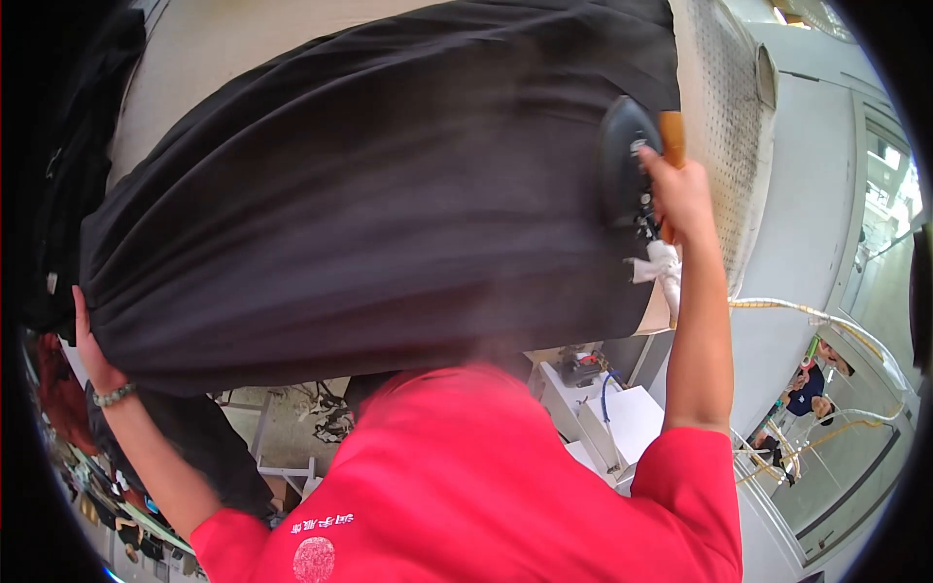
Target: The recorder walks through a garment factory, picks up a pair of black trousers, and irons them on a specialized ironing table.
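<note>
Gripping iron point(627, 165) with right hand point(680, 194) near ironing board point(724, 126) right end; pinning black garment point(369, 194) with left hand point(89, 345), seemingly clutching, at left edge.

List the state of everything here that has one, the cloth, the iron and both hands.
black garment: spread over the padded board, creased at its left end
iron: flat on the garment
right hand: gripping the iron's orange handle
left hand: holding the garment's left edge

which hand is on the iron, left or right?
The right hand: it grips the iron's orange handle. The left hand only holds the black garment's edge.
</note>
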### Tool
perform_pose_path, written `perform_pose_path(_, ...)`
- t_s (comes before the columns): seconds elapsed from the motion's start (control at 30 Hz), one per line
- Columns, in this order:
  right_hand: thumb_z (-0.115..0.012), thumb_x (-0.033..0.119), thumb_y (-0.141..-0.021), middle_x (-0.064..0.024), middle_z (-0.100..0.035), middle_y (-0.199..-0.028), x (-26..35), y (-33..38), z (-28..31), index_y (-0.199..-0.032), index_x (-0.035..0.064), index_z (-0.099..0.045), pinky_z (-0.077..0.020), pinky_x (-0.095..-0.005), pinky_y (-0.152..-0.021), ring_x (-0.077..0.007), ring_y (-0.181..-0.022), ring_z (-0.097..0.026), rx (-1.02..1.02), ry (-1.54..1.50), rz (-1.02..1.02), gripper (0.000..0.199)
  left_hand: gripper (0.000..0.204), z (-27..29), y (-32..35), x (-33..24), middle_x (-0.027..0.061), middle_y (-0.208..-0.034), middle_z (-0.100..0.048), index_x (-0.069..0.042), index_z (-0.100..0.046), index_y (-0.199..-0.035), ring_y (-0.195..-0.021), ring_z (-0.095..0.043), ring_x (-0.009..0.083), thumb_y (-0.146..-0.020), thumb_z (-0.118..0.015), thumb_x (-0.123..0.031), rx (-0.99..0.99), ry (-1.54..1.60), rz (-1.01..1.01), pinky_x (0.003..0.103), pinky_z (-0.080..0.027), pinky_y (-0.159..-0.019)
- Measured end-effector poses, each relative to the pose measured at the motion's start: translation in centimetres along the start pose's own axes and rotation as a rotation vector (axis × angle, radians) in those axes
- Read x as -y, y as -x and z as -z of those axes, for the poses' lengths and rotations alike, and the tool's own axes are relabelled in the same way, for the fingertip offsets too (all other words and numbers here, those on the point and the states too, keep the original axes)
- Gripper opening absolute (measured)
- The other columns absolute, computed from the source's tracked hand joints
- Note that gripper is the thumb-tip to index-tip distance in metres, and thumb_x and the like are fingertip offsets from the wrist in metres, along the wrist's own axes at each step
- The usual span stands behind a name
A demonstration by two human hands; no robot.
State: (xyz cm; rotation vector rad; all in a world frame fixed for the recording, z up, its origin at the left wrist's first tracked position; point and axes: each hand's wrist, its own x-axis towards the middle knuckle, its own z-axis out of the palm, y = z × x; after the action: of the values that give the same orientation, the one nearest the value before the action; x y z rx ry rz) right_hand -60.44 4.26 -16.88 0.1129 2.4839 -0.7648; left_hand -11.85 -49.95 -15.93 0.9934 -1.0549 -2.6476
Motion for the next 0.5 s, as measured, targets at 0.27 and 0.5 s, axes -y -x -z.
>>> perform_pose_path(0.27,-0.065,0.024,-0.084,-0.0214,-0.069,-0.087,2.4,8.1,-5.0,-0.091,0.0039,-0.067,-0.0538,-0.0473,-0.079,-0.0413,-0.086,-0.066,0.489,0.520,0.507,0.022,0.049,1.2,0.5,-1.4,0.0134,-0.132,-0.060,0.002,-0.055,-0.132,-0.119,-0.060,0.0252,-0.103,-0.048,-0.036,-0.473,-0.128,0.008,0.038,-0.044,-0.106)
perform_pose_path(0.5,-0.071,0.037,-0.089,0.0028,-0.044,-0.053,-9.3,-3.9,10.2,-0.079,0.0067,-0.054,-0.0294,-0.0290,-0.035,-0.0090,-0.036,-0.039,-0.012,0.033,0.018,0.037,0.050,-4.3,1.5,0.4,0.0099,-0.141,-0.053,0.004,-0.048,-0.139,-0.129,-0.051,0.0218,-0.102,-0.050,-0.030,-0.714,-0.260,-0.134,0.035,-0.038,-0.110)
